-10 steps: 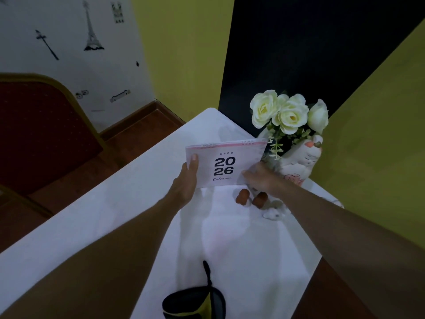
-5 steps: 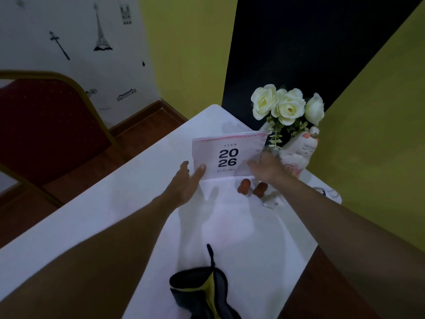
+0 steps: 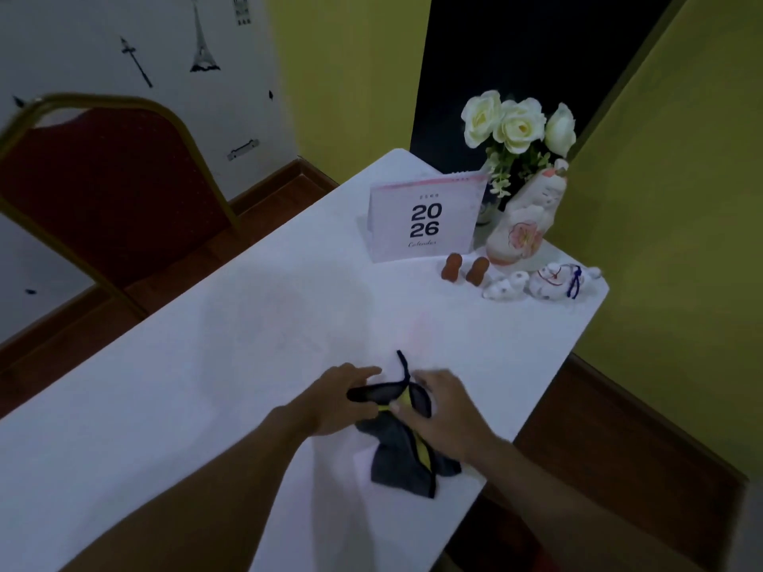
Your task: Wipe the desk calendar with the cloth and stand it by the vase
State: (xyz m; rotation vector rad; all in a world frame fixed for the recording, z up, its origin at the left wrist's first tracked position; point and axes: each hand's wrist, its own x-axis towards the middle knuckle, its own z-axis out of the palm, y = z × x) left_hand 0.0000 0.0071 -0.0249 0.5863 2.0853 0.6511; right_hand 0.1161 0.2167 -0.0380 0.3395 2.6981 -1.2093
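The pink desk calendar (image 3: 425, 218) marked 2026 stands upright on the white table (image 3: 247, 344), just left of the white cat-shaped vase (image 3: 524, 225) holding cream roses (image 3: 516, 123). No hand touches it. Near the table's front, a dark grey cloth with a yellow stripe (image 3: 406, 452) lies crumpled. My left hand (image 3: 338, 400) grips the cloth's upper left edge. My right hand (image 3: 441, 410) presses on its right side, fingers closed over the fabric and partly hiding it.
Two small brown figurines (image 3: 464, 270) and white ceramic figurines (image 3: 536, 282) sit in front of the vase near the table's right corner. A red chair with a gold frame (image 3: 111, 187) stands to the left on the wooden floor. Yellow walls close in behind and right.
Both hands let go of the calendar, which now stands alone by the vase, and drew back toward me onto the cloth. The camera tilted down.
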